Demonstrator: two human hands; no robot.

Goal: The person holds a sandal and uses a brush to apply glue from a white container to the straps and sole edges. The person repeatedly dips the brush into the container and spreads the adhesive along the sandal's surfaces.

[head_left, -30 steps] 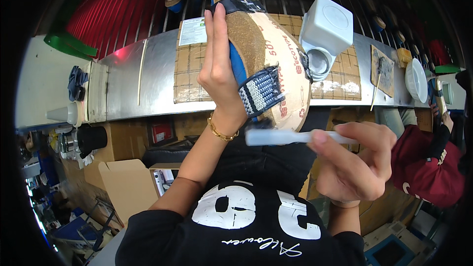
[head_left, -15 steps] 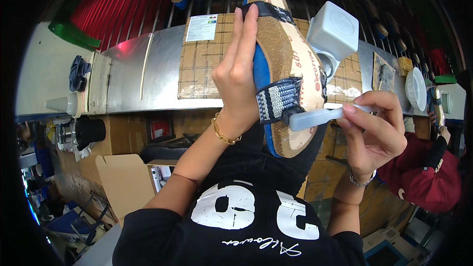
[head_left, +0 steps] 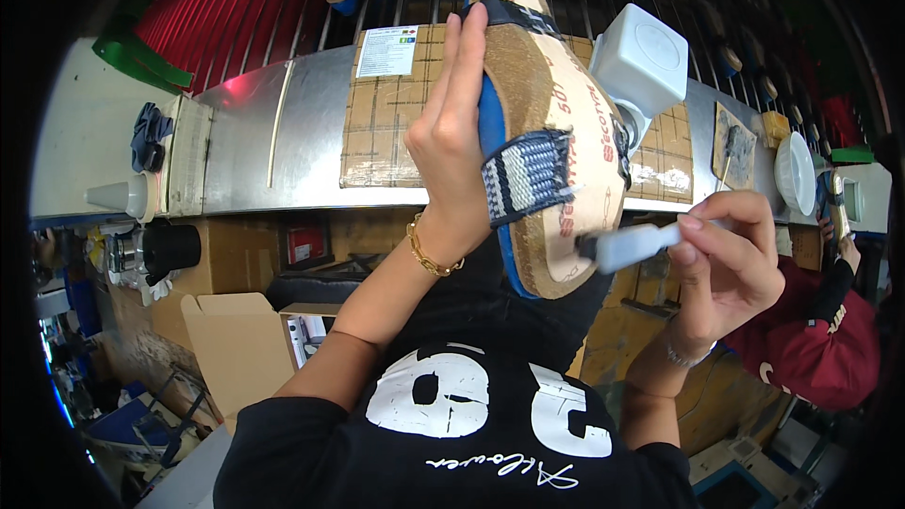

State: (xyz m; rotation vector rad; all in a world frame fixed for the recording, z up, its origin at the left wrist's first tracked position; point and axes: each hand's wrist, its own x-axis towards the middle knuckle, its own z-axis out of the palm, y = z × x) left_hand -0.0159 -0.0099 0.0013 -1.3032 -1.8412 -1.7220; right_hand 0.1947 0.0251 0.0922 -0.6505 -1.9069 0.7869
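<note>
While grasping a foot-shaped sole [head_left: 584,118] of rough brown and smooth beige material in fingers of the left hand [head_left: 448,146], over the near edge of the grey metal surface [head_left: 236,146], pinches a milky plastic, dark-tipped brush [head_left: 633,247] in fingers of the right hand [head_left: 728,259].

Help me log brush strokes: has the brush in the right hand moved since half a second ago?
Yes: against the cardboard on the metal bench, the brush has shifted right and lower in the view.

1 white bowl [head_left: 798,175] near 1 yellow block [head_left: 776,128]
</note>
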